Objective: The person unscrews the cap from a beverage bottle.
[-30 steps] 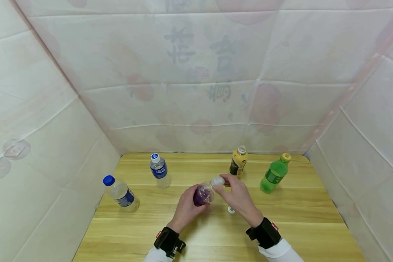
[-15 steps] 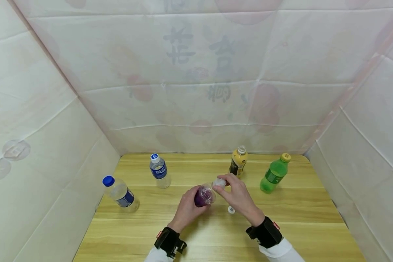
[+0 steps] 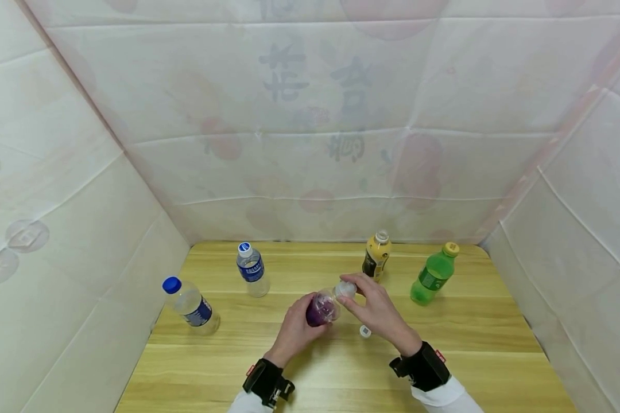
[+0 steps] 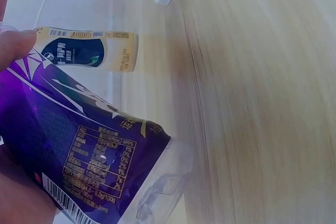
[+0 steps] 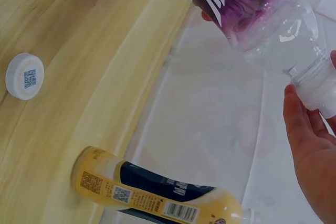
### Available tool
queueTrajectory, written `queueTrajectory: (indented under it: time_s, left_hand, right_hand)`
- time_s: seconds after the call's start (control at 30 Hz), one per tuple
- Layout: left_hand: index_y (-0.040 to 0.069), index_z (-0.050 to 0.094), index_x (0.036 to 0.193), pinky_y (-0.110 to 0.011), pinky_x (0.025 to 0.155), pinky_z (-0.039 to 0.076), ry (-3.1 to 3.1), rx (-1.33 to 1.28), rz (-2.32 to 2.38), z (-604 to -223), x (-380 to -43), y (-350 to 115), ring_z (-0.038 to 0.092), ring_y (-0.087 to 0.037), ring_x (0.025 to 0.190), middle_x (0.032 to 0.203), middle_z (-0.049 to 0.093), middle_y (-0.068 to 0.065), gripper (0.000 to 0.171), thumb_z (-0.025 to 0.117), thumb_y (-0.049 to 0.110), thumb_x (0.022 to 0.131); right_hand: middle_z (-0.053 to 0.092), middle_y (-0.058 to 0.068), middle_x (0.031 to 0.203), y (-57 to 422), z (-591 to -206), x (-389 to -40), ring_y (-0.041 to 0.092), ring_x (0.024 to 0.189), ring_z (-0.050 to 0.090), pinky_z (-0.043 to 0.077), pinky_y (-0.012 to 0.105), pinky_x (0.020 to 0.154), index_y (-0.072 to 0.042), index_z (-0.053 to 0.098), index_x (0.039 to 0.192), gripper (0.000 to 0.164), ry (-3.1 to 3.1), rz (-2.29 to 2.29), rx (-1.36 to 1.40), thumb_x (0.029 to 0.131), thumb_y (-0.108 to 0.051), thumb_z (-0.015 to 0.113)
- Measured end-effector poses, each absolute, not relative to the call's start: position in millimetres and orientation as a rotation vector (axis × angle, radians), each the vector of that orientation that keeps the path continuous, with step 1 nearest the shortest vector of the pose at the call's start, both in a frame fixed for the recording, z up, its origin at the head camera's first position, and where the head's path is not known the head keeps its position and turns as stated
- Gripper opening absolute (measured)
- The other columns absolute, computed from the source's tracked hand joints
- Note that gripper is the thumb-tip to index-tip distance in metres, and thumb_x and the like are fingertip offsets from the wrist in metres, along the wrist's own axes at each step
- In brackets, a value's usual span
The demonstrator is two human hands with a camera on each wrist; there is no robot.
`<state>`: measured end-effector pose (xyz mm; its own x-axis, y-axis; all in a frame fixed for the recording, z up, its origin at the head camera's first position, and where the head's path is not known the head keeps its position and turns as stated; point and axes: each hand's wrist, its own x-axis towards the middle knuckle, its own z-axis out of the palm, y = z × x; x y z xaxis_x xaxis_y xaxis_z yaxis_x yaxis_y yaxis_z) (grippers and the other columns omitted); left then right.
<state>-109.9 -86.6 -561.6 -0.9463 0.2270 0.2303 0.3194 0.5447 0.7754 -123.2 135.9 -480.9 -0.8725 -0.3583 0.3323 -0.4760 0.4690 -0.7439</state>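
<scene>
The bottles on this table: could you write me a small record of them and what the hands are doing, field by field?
Left hand: holds the purple-labelled bottle, tilted
Right hand: pinches a white cap at that bottle's mouth; how tightly it sits, cannot tell
Loose cap: white, code on top, lying on the wooden table
Yellow bottle: standing, no cap on
Green bottle: standing, yellow cap on
Blue-capped clear bottle: standing, blue label
White-capped clear bottle: standing, blue label

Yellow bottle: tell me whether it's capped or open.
Open. The yellow bottle shows a bare neck with no cap on it; a white cap lies on the table.
</scene>
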Motion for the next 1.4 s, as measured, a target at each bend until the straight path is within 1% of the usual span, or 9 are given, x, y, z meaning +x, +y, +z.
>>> queueTrajectory:
  time_s: [0.2,0.33,0.5,0.57,0.7,0.87,1.0,1.2,1.4]
  left_hand:
    - [-0.001,0.056,0.138,-0.056,0.101,0.051,-2.66,-0.487,-1.416,-561.7,-109.6,-86.1,0.063,-0.036,0.119,0.13,0.065,-0.02,0.072,0.09,0.021,0.079]
    - [-0.001,0.056,0.139,-0.055,0.102,0.051,-2.655,-0.492,-1.438,-560.8,-109.7,-85.1,0.063,-0.035,0.119,0.131,0.065,-0.02,0.071,0.089,0.021,0.08]
    - [-0.002,0.055,0.14,-0.056,0.102,0.051,-2.649,-0.499,-1.435,-559.8,-110.4,-83.3,0.062,-0.036,0.121,0.133,0.064,-0.02,0.072,0.089,0.02,0.081]
    - [-0.001,0.055,0.141,-0.056,0.102,0.05,-2.657,-0.488,-1.419,-559.2,-110.4,-83.0,0.062,-0.036,0.121,0.133,0.064,-0.02,0.072,0.089,0.021,0.081]
    - [0.001,0.055,0.14,-0.055,0.102,0.05,-2.676,-0.474,-1.371,-558.6,-110.4,-83.0,0.062,-0.035,0.121,0.132,0.064,-0.019,0.071,0.089,0.021,0.081]
    - [0.001,0.056,0.14,-0.055,0.102,0.051,-2.683,-0.485,-1.339,-559.1,-110.4,-83.3,0.062,-0.034,0.119,0.131,0.065,-0.018,0.07,0.089,0.021,0.081]
    - [0.002,0.056,0.139,-0.055,0.102,0.051,-2.683,-0.482,-1.35,-559.6,-110.4,-83.8,0.063,-0.034,0.119,0.131,0.065,-0.018,0.07,0.089,0.021,0.081]
    - [0.0,0.056,0.138,-0.056,0.1,0.052,-2.675,-0.484,-1.346,-561.3,-110.4,-84.8,0.063,-0.036,0.118,0.129,0.066,-0.019,0.07,0.089,0.021,0.08]
    - [0.0,0.056,0.138,-0.056,0.101,0.051,-2.675,-0.485,-1.357,-560.8,-110.0,-85.4,0.063,-0.038,0.118,0.129,0.065,-0.02,0.07,0.089,0.02,0.08]
  right_hand:
    - [0.062,0.011,0.134,137.8,-477.5,-122.5,0.027,0.119,0.063,0.055,0.047,0.099,0.0,0.058,0.14,0.047,-2.575,1.426,0.805,0.097,-0.01,0.073]
    - [0.059,0.015,0.138,137.6,-476.9,-121.9,0.031,0.124,0.061,0.053,0.048,0.102,-0.001,0.052,0.145,0.055,-2.563,1.478,0.817,0.094,-0.006,0.074]
    - [0.05,0.018,0.149,136.0,-478.6,-120.0,0.035,0.13,0.056,0.048,0.054,0.107,-0.004,0.041,0.155,0.077,-2.618,1.467,0.664,0.092,-0.026,0.079]
    - [0.053,0.016,0.145,135.0,-480.3,-119.3,0.034,0.127,0.058,0.051,0.054,0.103,-0.004,0.039,0.156,0.081,-2.654,1.384,0.574,0.092,-0.037,0.077]
    - [0.064,0.01,0.123,132.3,-483.5,-119.2,0.023,0.104,0.064,0.056,0.042,0.087,-0.003,0.051,0.148,0.072,-2.675,1.248,0.448,0.094,-0.045,0.074]
    - [0.067,0.002,0.105,128.8,-486.1,-119.9,0.012,0.087,0.06,0.053,0.029,0.072,-0.003,0.065,0.128,0.053,-2.634,1.186,0.427,0.09,-0.038,0.08]
    - [0.067,0.002,0.104,128.3,-486.3,-119.9,0.014,0.087,0.064,0.057,0.032,0.073,-0.003,0.068,0.121,0.045,-2.592,1.191,0.475,0.088,-0.028,0.084]
    - [0.068,0.008,0.113,129.8,-483.8,-119.6,0.02,0.095,0.068,0.059,0.034,0.08,-0.001,0.066,0.129,0.048,-2.587,1.265,0.537,0.088,-0.02,0.084]
    - [0.067,0.012,0.124,132.0,-481.0,-119.3,0.027,0.105,0.069,0.059,0.041,0.088,-0.001,0.062,0.135,0.05,-2.623,1.33,0.556,0.092,-0.02,0.081]
